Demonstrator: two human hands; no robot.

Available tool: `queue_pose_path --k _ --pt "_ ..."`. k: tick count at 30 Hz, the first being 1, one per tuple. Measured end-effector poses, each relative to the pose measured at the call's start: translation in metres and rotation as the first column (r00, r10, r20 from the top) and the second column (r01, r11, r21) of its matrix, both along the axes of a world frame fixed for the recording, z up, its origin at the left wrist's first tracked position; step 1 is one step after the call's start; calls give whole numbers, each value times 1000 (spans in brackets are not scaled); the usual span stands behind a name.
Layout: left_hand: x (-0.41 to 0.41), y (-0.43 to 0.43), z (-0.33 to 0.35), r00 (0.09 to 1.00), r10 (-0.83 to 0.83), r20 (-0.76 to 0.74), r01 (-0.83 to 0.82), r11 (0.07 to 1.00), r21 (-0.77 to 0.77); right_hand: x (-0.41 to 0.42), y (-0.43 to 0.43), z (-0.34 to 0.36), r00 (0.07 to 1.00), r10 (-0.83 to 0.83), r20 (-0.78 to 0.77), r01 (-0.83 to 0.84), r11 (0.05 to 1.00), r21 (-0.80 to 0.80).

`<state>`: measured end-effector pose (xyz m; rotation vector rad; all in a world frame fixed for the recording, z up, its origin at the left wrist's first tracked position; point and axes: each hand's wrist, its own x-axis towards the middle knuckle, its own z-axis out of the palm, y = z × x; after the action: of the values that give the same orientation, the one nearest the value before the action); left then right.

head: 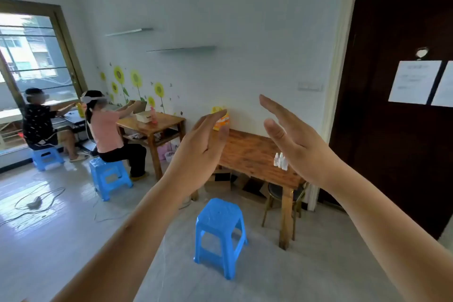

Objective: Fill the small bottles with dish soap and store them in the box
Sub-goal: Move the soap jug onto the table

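Observation:
Both my hands are raised in front of me, palms facing each other, fingers straight, holding nothing. My left hand (204,141) partly hides a yellow and orange dish soap bottle (221,119) standing at the back of a wooden table (247,152) by the wall. My right hand (291,140) hovers above the table's right side. Several small white bottles (281,161) stand upright together near the table's right front edge. Cardboard boxes (220,179) lie on the floor under the table.
A blue plastic stool (220,233) stands on the floor before the table, a dark chair (282,193) tucked under its right end. A dark door (392,105) is at right. Two people sit on blue stools at other tables at left. Cables lie on the floor.

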<state>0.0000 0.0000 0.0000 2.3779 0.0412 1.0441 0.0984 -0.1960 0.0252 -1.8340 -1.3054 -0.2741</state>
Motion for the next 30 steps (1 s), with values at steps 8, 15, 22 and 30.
queue_pose_path --k 8,15,22,30 --pt "54 88 -26 1000 -5 -10 5 1000 -17 48 79 -19 998 -43 -51 41 998 -45" --pt "105 198 -44 998 -5 -66 0 997 -75 98 194 -32 997 -57 -46 53 995 -85" --pt "155 281 -54 997 -39 -69 30 992 -120 153 274 -44 991 -129 -14 127 986 -112" --pt "241 355 -79 990 -76 -119 58 988 -145 245 337 -64 982 -185 -33 179 976 -127"
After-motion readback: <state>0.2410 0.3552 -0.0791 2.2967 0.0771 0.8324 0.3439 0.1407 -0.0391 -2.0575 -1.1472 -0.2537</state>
